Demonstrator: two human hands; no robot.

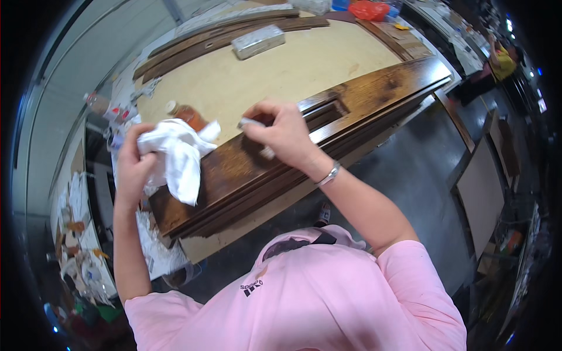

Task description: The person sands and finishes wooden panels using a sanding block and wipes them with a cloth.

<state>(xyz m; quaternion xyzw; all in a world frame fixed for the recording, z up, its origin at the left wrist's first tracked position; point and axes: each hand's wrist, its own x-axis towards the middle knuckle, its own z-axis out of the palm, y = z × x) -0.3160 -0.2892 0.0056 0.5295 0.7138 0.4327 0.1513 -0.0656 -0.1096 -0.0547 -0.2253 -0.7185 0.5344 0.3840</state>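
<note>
My left hand point(134, 167) is closed around a bunched white cloth point(175, 152), which hangs down over the left end of a glossy dark brown wooden panel point(231, 167). Above the same panel, just left of its rectangular slot point(325, 116), my right hand point(287, 136) is pinched with its fingers curled. A small pale piece shows at its fingertips, too blurred to name. Behind the cloth a bottle of amber liquid point(190, 116) with a white cap leans, partly hidden.
Beyond the panel spreads a pale tabletop point(328, 55) with a wrapped silvery block point(257, 42) and dark wooden strips point(205, 47). A clear plastic bottle point(98, 104) is at left, a red bag point(369, 10) at the back. Boards point(483, 190) lean at right; a person point(497, 64) stands far right.
</note>
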